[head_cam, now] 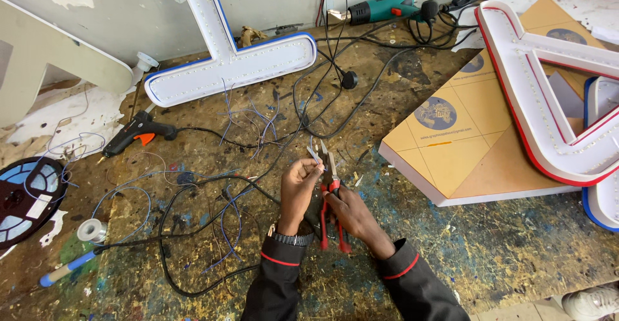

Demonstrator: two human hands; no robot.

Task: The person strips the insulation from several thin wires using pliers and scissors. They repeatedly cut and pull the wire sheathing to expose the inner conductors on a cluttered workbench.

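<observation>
Left hand pinching a thin wire end between fingertips, raised above the paint-stained workbench. Right hand closed around red-handled pliers, jaws up, just beside the wire. Nearby: black glue gun, tangled cables, 1 solder spool.

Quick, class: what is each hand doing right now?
Left hand: closed, pinching a thin wire at its fingertips.
Right hand: closed around red-handled pliers.
</observation>
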